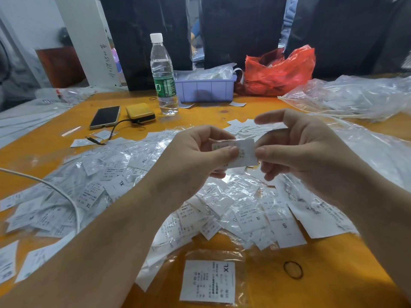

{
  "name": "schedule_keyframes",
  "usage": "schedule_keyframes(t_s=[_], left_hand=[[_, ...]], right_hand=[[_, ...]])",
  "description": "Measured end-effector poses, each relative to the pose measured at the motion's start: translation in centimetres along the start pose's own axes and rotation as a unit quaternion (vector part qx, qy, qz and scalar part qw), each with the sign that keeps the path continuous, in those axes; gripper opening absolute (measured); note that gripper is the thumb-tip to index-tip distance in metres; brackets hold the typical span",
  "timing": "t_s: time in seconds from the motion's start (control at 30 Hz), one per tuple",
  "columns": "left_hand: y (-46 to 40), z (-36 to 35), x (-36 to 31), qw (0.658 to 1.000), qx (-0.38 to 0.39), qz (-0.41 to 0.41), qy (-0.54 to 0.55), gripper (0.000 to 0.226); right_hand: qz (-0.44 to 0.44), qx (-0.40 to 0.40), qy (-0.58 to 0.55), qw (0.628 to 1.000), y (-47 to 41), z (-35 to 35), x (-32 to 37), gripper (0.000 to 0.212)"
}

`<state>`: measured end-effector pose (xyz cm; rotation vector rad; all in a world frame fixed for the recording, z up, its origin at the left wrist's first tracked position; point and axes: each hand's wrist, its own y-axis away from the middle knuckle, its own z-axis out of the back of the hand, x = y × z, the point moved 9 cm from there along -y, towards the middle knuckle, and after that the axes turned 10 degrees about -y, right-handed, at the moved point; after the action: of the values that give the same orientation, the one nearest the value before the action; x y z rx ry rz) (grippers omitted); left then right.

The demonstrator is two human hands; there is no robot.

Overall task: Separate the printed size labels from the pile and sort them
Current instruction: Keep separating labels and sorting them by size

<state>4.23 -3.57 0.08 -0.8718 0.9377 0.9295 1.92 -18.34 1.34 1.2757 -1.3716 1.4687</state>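
A wide pile of white printed size labels (115, 181) in clear plastic covers the orange table (222, 243). Above its middle, my left hand (195, 156) and my right hand (298, 147) both pinch one small stack of white labels (244, 153), left thumb on its left end, right thumb on its right end. My right index finger sticks out over the stack. A single XL label in a clear sleeve (209, 281) lies alone near the front edge. Labels marked S and M (284, 225) lie at the right of the pile.
A water bottle (163, 74), a phone (105, 116), a yellow power bank (141, 113) and a purple tray (206, 87) stand at the back. A red bag (280, 72) and clear plastic bags (355, 96) lie back right. A white cable (60, 192) crosses the pile's left. A black rubber band (293, 269) lies front right.
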Motion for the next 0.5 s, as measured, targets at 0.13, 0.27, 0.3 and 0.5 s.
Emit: schedule_keyframes(t_s=[0.13,0.27,0.3,0.5], left_hand=[[0.1,-0.5,0.0,1.0,0.017,-0.003,-0.005,0.026],[0.0,-0.2,0.1,1.0,0.009,-0.004,-0.009,0.028],[0.0,-0.1,0.1,1.0,0.009,-0.003,-0.006,0.029],[0.1,-0.5,0.4,0.999,0.024,0.01,-0.043,0.023]], right_hand=[[0.006,0.0,0.021,1.0,0.1,-0.7,-0.5,0.044],[0.016,-0.028,0.073,0.997,0.0,0.1,-0.3,0.044],[0.021,-0.036,0.082,0.996,0.0,0.3,-0.2,0.042],[0.04,-0.044,0.129,0.99,0.0,0.4,0.0,0.02]])
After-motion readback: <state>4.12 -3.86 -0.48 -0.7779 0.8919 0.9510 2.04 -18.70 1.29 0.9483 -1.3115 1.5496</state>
